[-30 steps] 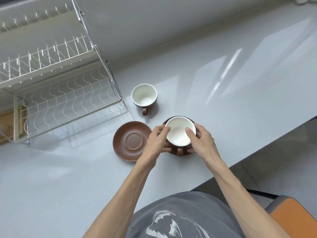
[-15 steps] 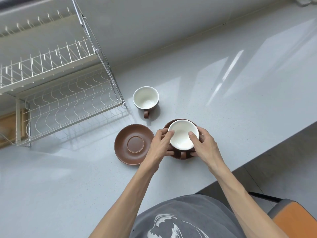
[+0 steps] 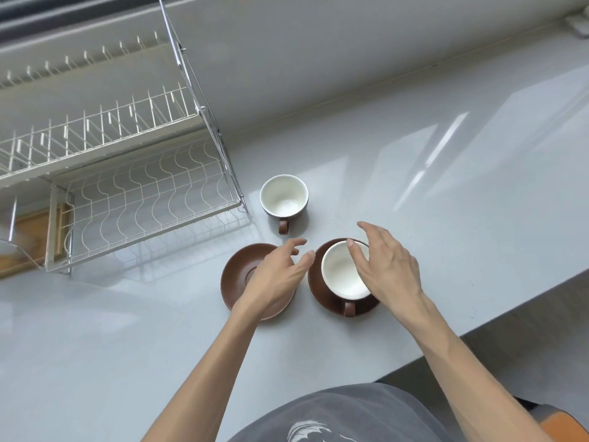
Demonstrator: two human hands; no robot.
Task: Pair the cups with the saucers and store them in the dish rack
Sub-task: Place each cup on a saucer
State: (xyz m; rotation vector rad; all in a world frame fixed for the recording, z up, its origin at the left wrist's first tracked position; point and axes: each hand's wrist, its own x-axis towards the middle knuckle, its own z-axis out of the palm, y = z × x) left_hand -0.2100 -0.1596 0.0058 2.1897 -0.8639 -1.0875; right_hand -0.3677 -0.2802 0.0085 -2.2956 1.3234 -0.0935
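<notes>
Standing upright on its brown saucer (image 3: 322,293), the near cup (image 3: 342,271), white inside, turns its brown handle toward the person. Second cup (image 3: 283,196), upright on the bare counter (image 3: 446,202) just beyond, handle likewise toward the person. Second saucer (image 3: 234,277), no cup on it, lies flat just left of the paired set. Left hand (image 3: 275,275) above that saucer, fingers spread and loosely bent, gripping nothing. Right hand (image 3: 387,264) over the near cup's right side, fingers apart, holding nothing. Wire dish rack (image 3: 140,183), two tiers, at far left; wooden board (image 3: 30,231) beneath. Counter pale grey, glossy, against a grey wall (image 3: 318,52); orange seat (image 3: 564,424) at lower right.
</notes>
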